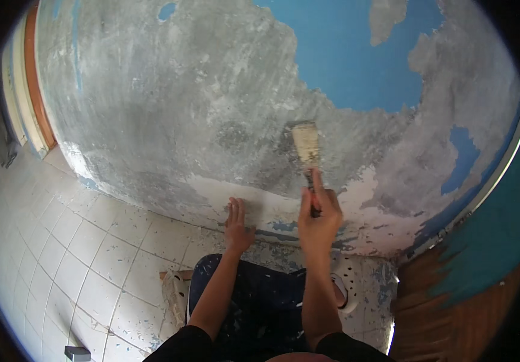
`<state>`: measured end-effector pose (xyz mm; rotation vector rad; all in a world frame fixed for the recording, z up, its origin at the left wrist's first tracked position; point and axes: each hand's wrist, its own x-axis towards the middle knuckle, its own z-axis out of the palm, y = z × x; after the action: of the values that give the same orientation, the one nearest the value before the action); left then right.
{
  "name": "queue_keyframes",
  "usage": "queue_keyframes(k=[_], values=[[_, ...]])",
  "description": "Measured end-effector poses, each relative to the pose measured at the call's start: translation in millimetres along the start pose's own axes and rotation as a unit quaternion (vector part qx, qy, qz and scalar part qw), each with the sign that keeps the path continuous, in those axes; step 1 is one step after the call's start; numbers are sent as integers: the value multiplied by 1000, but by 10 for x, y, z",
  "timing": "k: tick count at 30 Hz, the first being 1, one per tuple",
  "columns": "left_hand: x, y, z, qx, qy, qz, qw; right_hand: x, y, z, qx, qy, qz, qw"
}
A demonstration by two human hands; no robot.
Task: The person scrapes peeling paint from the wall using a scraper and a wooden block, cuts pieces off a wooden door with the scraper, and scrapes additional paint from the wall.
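Observation:
My right hand [321, 215] grips the red and black handle of a scraper [306, 144]. Its wide blade, coated in pale residue, points up the wall and meets bare grey plaster, slightly blurred. My left hand [239, 226] holds nothing; its fingers are stretched upward on or close to the low whitish strip of the wall [160, 113]. A large patch of blue paint [355, 68] with ragged edges stays on the wall above the scraper. Smaller blue remnants [459, 158] show at the right.
White floor tiles [92, 276] carry scattered paint flakes, densest along the wall's base. At right stands a brown panel with teal paint [481, 258]. A brown-edged door frame [38, 81] is at left. A small dark box-like object [77, 353] lies at lower left. My knees [260, 289] are bent below.

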<state>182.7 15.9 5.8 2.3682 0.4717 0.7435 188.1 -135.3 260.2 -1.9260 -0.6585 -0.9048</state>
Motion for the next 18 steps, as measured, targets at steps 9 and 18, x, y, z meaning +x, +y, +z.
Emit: queue_keyframes(k=[9, 18], values=[[26, -118, 109, 84, -22, 45, 995, -147, 376, 55, 99, -41, -35, 994], [-33, 0, 86, 83, 9, -30, 996, -858, 1392, -116, -141, 101, -41, 984]])
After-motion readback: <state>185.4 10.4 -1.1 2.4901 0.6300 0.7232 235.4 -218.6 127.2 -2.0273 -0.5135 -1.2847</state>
